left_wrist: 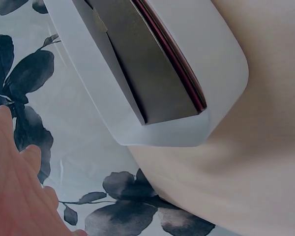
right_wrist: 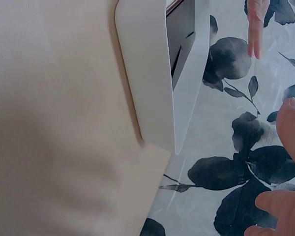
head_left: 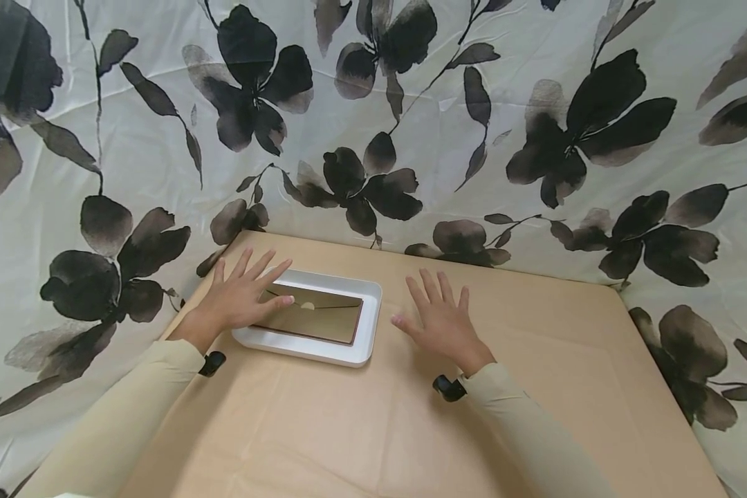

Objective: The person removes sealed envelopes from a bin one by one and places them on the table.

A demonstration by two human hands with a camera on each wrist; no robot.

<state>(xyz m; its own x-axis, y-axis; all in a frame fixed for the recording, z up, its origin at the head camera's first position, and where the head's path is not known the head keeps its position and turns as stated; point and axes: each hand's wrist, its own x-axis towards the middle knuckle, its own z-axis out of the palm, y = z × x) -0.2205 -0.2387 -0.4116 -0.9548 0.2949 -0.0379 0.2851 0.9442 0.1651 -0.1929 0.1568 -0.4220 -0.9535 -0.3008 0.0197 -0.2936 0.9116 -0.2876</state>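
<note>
A white tray (head_left: 365,346) with rounded corners sits on the table, left of the middle. Inside it lies a flat gold-brown envelope (head_left: 324,321) with a flap line and a small pale tab. In the left wrist view, several dark red edges (left_wrist: 179,64) show along the side of this envelope (left_wrist: 152,83). My left hand (head_left: 236,297) is spread over the tray's left end, hiding part of it, with nothing in its grasp. To the right of the tray, my right hand (head_left: 443,321) hovers with straight, spread fingers and holds nothing.
The tan-covered table (head_left: 535,346) stretches to the right and front of the tray. Behind and beside it hangs a white floral cloth (head_left: 448,138). Both wrists wear black bands (head_left: 450,389) over light sleeves (head_left: 523,422).
</note>
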